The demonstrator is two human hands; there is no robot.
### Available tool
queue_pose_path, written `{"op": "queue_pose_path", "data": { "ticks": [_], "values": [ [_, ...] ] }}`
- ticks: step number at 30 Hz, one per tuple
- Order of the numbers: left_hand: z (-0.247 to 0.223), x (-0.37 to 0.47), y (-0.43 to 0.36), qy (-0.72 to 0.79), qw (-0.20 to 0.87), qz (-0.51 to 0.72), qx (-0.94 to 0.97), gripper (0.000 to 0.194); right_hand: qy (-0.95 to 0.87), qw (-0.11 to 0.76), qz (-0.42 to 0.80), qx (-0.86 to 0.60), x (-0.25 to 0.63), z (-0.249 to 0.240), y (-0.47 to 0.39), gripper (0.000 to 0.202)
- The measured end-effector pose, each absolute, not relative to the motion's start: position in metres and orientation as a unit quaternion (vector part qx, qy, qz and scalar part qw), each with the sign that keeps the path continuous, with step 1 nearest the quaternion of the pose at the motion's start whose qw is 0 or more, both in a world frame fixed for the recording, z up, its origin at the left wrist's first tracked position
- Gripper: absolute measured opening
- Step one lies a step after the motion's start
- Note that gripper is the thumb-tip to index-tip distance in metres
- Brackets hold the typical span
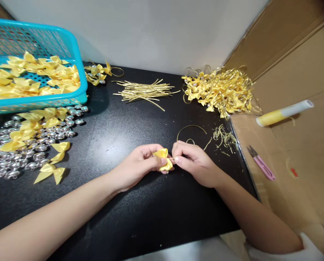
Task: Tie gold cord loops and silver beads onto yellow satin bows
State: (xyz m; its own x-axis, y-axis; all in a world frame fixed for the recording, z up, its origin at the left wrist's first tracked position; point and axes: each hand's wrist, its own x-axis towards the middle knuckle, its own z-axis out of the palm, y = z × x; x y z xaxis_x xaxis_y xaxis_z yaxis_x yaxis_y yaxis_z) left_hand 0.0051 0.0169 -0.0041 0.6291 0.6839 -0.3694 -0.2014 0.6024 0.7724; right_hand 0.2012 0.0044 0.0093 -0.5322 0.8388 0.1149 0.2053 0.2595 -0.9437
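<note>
Over the middle of the black table, my left hand (pixel 142 165) pinches a yellow ribbon bow (pixel 162 153) between thumb and fingers. My right hand (pixel 194 162) is closed just to its right, thumb against forefinger, on a thin gold cord (pixel 191 126). A short stretch of the cord runs from the bow to my right fingertips. Its longer part curls up behind the right hand in a loose loop. The fingers of each hand hide where cord and bow meet.
A turquoise basket (pixel 81 72) of yellow bows stands at the back left, with silver beads (pixel 39 156) in front. Cut gold cords (pixel 145 90) lie at the back, beside a heap of finished bows (pixel 218 88). Pink snips (pixel 262 165) rest on cardboard at right, near cord scraps (pixel 224 137).
</note>
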Motion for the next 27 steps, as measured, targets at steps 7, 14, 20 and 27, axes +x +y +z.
{"op": "queue_pose_path", "data": {
  "ticks": [7,14,20,27],
  "values": [
    [-0.005,0.008,0.019,0.340,0.828,0.308,0.322,0.026,-0.678,0.333,0.539,-0.372,0.199,0.006,0.004,0.027],
    [-0.007,0.008,0.020,0.367,0.787,0.335,0.365,0.023,-0.587,0.403,0.551,-0.436,0.193,-0.004,0.001,0.028],
    [-0.005,0.007,0.017,0.371,0.719,0.367,0.458,0.021,-0.573,0.386,0.516,-0.506,0.192,-0.001,0.005,0.018],
    [-0.002,0.008,0.015,0.373,0.699,0.360,0.493,0.012,-0.555,0.368,0.578,-0.472,0.190,-0.002,0.001,0.020]
  ]
}}
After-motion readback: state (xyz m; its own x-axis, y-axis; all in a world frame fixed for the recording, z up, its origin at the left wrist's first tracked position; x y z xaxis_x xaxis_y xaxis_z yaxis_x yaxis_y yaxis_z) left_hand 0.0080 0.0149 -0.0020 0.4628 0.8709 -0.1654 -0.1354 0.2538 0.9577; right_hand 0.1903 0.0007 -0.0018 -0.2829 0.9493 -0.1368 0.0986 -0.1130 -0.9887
